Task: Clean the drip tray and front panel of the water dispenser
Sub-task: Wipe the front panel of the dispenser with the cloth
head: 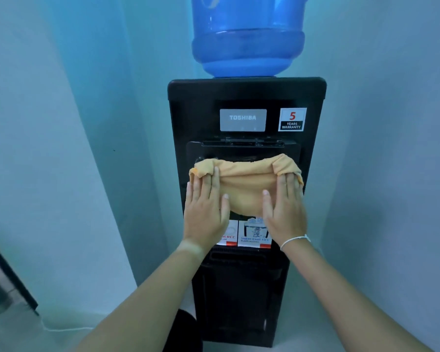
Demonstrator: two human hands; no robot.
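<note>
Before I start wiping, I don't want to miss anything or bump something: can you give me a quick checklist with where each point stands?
1. Cloth spread across the tap recess: ok.
2. Left hand flat on the cloth: ok.
3. Right hand flat on the cloth: ok.
4. Drip tray reachable: cannot tell, the cloth and hands hide it.
5. Water bottle seated upright on the dispenser: ok.
6. Warranty sticker lying flat before the panel wipe: ok.

Dim, blue-tinted light; soft overall blur; wide-angle bending at edges; faint glare on the black dispenser (247,97)
</note>
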